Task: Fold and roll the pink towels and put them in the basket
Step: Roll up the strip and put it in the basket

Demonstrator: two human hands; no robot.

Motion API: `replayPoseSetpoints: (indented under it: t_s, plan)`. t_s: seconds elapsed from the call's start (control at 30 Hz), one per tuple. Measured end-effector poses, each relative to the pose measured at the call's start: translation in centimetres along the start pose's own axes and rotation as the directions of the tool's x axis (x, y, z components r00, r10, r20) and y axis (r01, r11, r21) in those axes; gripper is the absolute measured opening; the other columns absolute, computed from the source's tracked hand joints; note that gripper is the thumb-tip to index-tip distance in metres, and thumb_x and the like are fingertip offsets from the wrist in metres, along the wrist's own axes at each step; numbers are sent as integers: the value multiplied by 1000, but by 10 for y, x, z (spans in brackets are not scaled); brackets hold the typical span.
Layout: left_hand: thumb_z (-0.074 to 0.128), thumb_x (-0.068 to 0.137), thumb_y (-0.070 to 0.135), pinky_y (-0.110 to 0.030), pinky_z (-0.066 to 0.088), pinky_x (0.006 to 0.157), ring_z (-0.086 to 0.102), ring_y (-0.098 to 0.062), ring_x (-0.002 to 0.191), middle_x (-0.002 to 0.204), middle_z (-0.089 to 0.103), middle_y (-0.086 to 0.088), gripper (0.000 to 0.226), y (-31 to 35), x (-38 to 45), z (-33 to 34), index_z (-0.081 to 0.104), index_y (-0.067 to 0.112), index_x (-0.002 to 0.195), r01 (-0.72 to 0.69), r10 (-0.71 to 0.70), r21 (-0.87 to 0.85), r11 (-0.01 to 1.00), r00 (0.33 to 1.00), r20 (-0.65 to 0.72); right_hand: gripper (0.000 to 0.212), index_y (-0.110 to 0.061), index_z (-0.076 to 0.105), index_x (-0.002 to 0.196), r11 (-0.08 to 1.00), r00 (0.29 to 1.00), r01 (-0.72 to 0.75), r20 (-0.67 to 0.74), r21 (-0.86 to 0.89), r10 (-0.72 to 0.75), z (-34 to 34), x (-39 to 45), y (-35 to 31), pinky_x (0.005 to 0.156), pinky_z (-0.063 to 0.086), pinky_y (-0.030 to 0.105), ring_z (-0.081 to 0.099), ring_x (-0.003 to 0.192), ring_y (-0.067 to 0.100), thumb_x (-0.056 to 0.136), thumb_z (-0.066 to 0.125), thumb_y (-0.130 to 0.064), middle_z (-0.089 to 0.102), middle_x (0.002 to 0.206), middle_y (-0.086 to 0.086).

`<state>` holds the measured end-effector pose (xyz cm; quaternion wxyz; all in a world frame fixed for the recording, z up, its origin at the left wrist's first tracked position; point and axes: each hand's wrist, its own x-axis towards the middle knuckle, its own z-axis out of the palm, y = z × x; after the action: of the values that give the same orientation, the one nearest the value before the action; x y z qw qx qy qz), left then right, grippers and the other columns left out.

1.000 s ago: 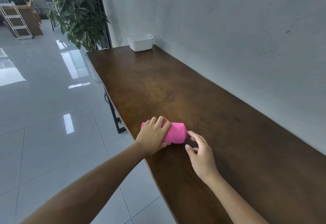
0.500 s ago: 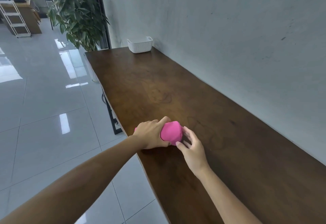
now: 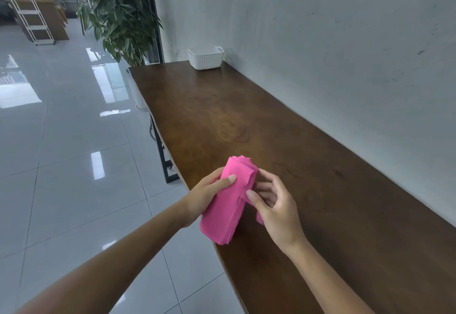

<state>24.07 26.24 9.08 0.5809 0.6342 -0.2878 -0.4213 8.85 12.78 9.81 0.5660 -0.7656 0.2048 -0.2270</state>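
**Pink towel held over the counter edge, basket far off**

Pink fabric is filling the space between the two hands — one pink towel (image 3: 228, 202), folded into a long thick strip, raised just above the near edge of the dark wooden counter (image 3: 308, 165). How many layers are stacked in it is hard to tell; only a ridged edge is showing at its lower end. The left hand (image 3: 206, 196) is gripping the strip from the left side, thumb lying across the top face, the other fingers hidden behind the cloth. The right hand (image 3: 274, 202) is pinching a loose flap of the same towel between thumb and curled fingers; a small piece of pink is peeking out below that hand, and the rest of the flap is covered by the palm.

One white ribbed basket (image 3: 206, 58) is standing at the far end of the counter, close to the grey wall (image 3: 333, 42), well apart from the towel. Its inside is not showing from this angle.

Both forearms are running out of the bottom of the view. The counter is being cut off at the right and lower edges — only one black leg is visible beneath it. Beyond the far end, one leafy plant (image 3: 118, 14) is standing on the glossy tiled floor (image 3: 61, 153), and one white rack (image 3: 32, 17) is sitting at the upper left, its contents too blurred to make out.
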Motion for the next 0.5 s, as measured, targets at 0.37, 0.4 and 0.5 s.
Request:
replayPoseSetpoints:
  t_s: [0.37,0.4,0.5]
  plan:
    - [52,84,73,-48,61,83,72,-25,90,102,72,0,54,-10,-20,-32,57,35,123,-189,160,-32,981,899,-408,62,-43,49,136,964,978,176,143,-200,-149,65,7,-39,85,55,15,65,108,-3,86,78,-21,65,122,-24]
    - [53,85,73,-51,61,79,72,-27,84,95,73,-2,53,-9,-23,-41,62,32,116,-199,169,-20,980,881,-442,61,-43,49,134,954,972,209,152,-215,-179,75,7,-42,86,55,14,64,109,-3,87,77,-16,65,122,-24]
    - [55,84,73,-48,62,69,72,-25,71,81,73,-3,50,-3,-35,-71,67,27,99,-205,210,68,976,825,-526,46,-29,60,130,925,961,278,88,-259,-264,105,8,-48,89,52,12,64,108,-6,91,69,-7,69,117,-20]
